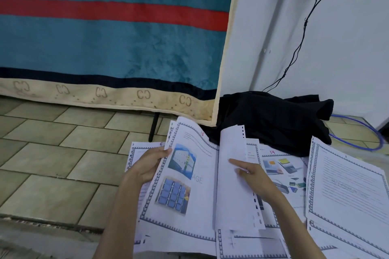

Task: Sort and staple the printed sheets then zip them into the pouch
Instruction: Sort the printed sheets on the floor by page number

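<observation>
Matt white paper sheets (189,185) lay on dull stone tiles (52,153); plush teal blanket (105,44) upper left; black cloth (273,120).

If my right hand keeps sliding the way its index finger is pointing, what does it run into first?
The right hand points up-left across the turned-over blank sheet. It would likely first meet the fold where that sheet joins the page numbered 15; depth is unclear.

Bordered printed sheets (345,181) lie fanned over the floor. Sheet 15 (189,174), showing two photos, is pinched at its left edge by the left hand's fingers (162,153). A blank-backed page (233,185) curls up under the right hand's forefinger (237,162).
</observation>
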The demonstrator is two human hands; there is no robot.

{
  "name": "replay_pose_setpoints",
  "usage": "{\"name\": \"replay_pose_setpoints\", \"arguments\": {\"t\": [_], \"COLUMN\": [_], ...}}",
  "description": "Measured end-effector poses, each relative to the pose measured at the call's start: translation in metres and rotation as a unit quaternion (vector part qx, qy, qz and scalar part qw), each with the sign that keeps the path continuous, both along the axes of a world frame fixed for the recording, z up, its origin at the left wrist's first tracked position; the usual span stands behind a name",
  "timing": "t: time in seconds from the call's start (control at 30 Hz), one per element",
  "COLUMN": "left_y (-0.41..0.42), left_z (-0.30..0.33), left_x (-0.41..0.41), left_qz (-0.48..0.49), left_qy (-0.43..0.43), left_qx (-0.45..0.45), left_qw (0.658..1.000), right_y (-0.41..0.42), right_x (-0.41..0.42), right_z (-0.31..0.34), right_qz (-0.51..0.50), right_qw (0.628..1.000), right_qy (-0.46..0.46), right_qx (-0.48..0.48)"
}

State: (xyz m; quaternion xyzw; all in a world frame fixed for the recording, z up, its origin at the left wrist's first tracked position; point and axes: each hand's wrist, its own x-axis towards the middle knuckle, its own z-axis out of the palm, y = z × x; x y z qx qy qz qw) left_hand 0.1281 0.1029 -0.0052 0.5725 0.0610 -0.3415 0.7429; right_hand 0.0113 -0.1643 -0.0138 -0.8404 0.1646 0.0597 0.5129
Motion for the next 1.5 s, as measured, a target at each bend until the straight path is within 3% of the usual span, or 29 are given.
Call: {"name": "replay_pose_setpoints", "arguments": {"t": [0.23,0.33,0.43,0.6,0.73,0.93,1.03,1.2,1.5], "left_y": [-0.069,-0.099,-0.115,-0.091,-0.053,-0.024,0.006,0.039,0.029], "left_z": [0.008,0.012,0.011,0.003,0.008,0.019,0.021,-0.001,-0.028], "left_x": [-0.031,-0.047,-0.053,-0.037,-0.016,-0.001,0.012,0.023,0.021], "left_qz": [0.036,0.02,0.025,0.035,0.043,0.048,0.1,0.173,0.212], "left_qy": [-0.038,-0.052,-0.032,-0.068,-0.091,-0.11,-0.136,-0.186,-0.185], "left_qx": [0.044,0.015,-0.006,0.076,0.048,0.118,0.196,0.363,0.37], "left_qw": [0.998,0.998,0.999,0.994,0.994,0.986,0.966,0.897,0.886], "right_y": [0.009,0.016,0.013,-0.004,-0.01,-0.012,-0.011,-0.017,-0.029], "right_x": [-0.001,0.0,0.002,-0.003,-0.006,-0.005,-0.007,-0.011,-0.015], "right_z": [0.012,0.022,0.023,0.014,0.008,0.008,0.013,0.014,0.017], "right_qz": [-0.036,-0.008,-0.013,-0.058,-0.051,-0.043,-0.047,-0.055,-0.056], "right_qw": [0.989,0.989,0.989,0.984,0.976,0.971,0.973,0.968,0.973], "right_qy": [0.052,0.073,0.039,0.025,0.032,0.061,0.059,0.052,0.043], "right_qx": [0.133,0.132,0.14,0.169,0.207,0.226,0.22,0.239,0.222]}}
